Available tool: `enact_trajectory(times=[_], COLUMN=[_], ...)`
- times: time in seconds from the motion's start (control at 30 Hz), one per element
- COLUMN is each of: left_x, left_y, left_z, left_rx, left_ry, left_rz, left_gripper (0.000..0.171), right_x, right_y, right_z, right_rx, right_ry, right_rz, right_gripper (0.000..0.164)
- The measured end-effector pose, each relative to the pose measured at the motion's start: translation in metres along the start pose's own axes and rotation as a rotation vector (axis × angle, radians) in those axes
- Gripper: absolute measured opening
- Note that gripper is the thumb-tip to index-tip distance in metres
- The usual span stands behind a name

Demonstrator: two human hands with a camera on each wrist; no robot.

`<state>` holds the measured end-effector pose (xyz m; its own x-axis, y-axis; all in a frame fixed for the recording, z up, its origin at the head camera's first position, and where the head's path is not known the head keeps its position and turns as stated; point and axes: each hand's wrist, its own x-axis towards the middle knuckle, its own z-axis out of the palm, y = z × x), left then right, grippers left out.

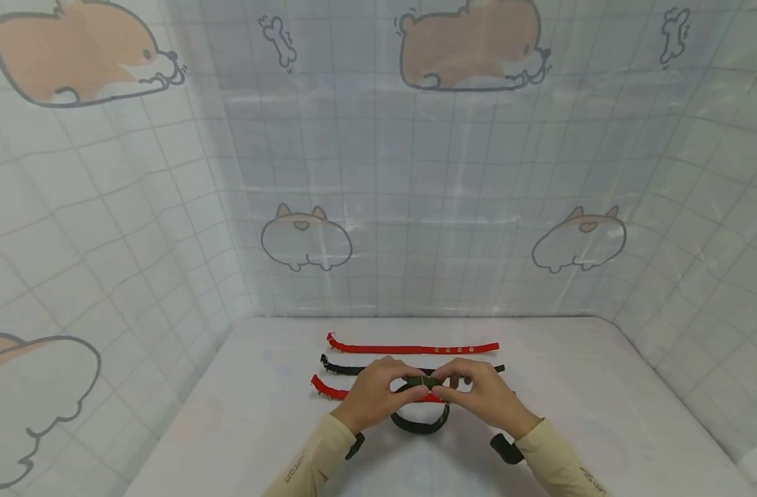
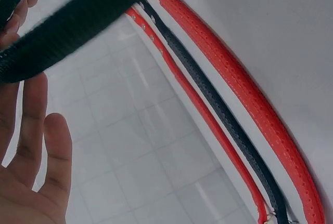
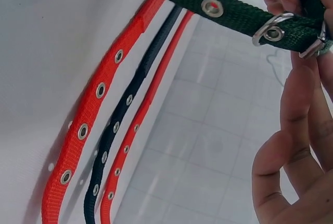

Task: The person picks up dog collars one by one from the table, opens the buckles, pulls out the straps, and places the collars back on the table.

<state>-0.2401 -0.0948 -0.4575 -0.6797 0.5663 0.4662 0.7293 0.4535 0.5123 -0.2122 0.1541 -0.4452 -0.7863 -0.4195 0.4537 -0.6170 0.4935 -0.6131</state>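
A dark green dog collar [image 1: 420,427] is bent into a loop in front of me, its lower curve hanging below my hands. My left hand [image 1: 372,395] pinches the top of the loop from the left between thumb and fingers. From the other side my right hand [image 1: 486,399] pinches the same section, fingertips close to the left ones. In the right wrist view, a silver buckle [image 3: 316,43] and a D-ring [image 3: 268,30] show on the strap beside the right fingers, with metal eyelets along it. The left wrist view shows the collar's padded, ribbed band [image 2: 78,26] close up.
Three more collars lie stretched side by side on the white table [image 1: 248,428]: a red one [image 1: 390,350] at the back, a black one [image 1: 343,369] in the middle and another red one [image 1: 328,392] nearest, partly behind my hands. A printed curtain [image 1: 440,276] encloses the table.
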Motion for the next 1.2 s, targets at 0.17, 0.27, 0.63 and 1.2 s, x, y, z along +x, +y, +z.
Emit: enact_trajectory(times=[0.17, 0.27, 0.63, 1.2], left_x=[-0.0011, -0.0022, -0.0017, -0.0055], left_y=[-0.002, -0.0025, 0.001, -0.0035], left_z=[0.0003, 0.0, -0.0007, 0.0005], left_rx=[0.057, 0.083, 0.107, 0.095], left_ry=[0.047, 0.063, 0.072, 0.097], left_rz=[0.073, 0.083, 0.11, 0.072], left_gripper=[0.034, 0.033, 0.031, 0.031], right_x=[-0.0005, -0.0009, 0.0006, -0.0015], right_y=[0.0015, 0.0012, -0.0011, 0.0041], right_z=[0.0, -0.0004, 0.0004, 0.0008], right_rx=[-0.017, -0.018, -0.039, -0.005], right_ry=[0.009, 0.005, -0.028, 0.019], right_rz=[0.029, 0.049, 0.011, 0.07], right_gripper=[0.018, 0.019, 0.016, 0.022])
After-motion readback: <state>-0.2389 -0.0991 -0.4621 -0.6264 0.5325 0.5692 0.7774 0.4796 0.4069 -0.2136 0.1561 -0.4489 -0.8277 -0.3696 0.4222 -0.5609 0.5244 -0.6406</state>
